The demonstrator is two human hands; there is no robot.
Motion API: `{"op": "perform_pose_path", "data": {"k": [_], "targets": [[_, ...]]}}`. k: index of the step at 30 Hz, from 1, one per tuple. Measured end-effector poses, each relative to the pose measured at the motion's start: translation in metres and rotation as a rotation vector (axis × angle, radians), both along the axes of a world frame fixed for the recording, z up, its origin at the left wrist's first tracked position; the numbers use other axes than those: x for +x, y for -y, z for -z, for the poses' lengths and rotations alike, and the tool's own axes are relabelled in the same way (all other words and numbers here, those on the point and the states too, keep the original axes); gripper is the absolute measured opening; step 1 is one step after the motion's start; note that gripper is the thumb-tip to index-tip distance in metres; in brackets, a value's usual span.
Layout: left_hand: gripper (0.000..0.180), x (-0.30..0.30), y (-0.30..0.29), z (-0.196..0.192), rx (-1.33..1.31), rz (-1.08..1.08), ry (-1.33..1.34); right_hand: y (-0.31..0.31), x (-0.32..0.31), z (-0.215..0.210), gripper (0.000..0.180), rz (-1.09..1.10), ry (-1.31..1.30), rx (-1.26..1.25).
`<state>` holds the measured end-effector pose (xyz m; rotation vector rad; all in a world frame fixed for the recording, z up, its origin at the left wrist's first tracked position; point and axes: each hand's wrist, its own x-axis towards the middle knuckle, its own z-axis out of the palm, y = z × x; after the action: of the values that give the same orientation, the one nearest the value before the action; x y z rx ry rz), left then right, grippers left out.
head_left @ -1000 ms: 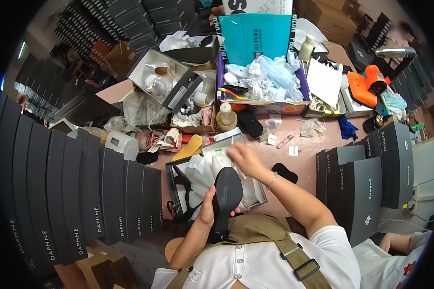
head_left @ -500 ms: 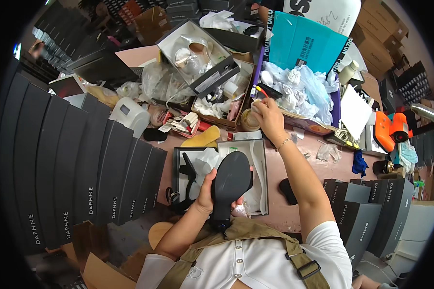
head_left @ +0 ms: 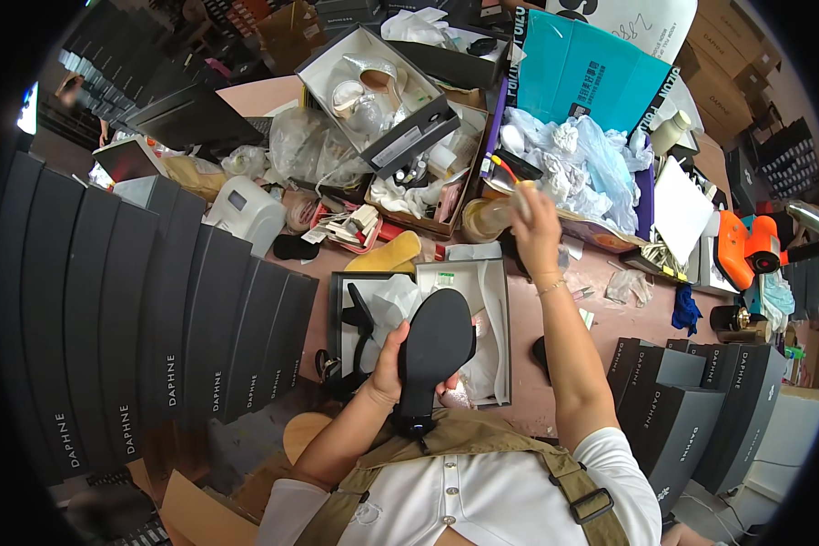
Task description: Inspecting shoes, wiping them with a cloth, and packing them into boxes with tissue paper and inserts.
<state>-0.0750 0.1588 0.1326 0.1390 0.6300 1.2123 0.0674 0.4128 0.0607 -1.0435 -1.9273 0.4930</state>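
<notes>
Black shoe [head_left: 432, 350] sole-up in my left hand [head_left: 387, 364], grip clamped on it, over open shoebox [head_left: 500, 364] | right hand [head_left: 532, 223] has reached out from box to bottle [head_left: 487, 218] across counter [head_left: 601, 318]; its grip I cannot tell.

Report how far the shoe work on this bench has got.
Done: an open shoe box sits in front of the person, white tissue spread inside, and a black strappy shoe lies beside it. In hand: the left hand holds a black shoe sole-up, while the right hand reaches to a small bottle at the cluttered table's back. Left: the held shoe is not yet boxed, and the box is uncovered.
</notes>
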Motion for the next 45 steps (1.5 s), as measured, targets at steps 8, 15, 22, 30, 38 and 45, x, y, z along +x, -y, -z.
{"op": "perform_pose_path", "data": {"k": [8,15,22,30,38,45], "targets": [[0.086,0.005,0.002,0.011,0.040,0.035,0.029,0.029,0.078,0.058,0.023,0.389,-1.386,-0.766],[0.072,0.003,0.006,0.013,0.005,-0.013,0.057,0.026,0.060,0.055,0.023,0.375,-1.419,-0.809],[0.073,0.000,0.010,0.020,0.001,-0.040,0.109,0.010,-0.001,0.004,0.044,0.033,-0.036,0.077],[0.074,0.001,0.013,0.024,0.040,0.014,0.041,0.011,-0.023,-0.023,0.029,0.039,0.192,-0.186],[0.067,0.017,0.024,0.013,-0.079,-0.015,-0.024,0.198,0.036,-0.102,0.022,-0.601,0.160,-0.199],[0.067,0.038,0.041,0.004,-0.015,0.132,-0.218,0.182,0.044,-0.074,0.011,-0.479,0.127,-0.046]]}}
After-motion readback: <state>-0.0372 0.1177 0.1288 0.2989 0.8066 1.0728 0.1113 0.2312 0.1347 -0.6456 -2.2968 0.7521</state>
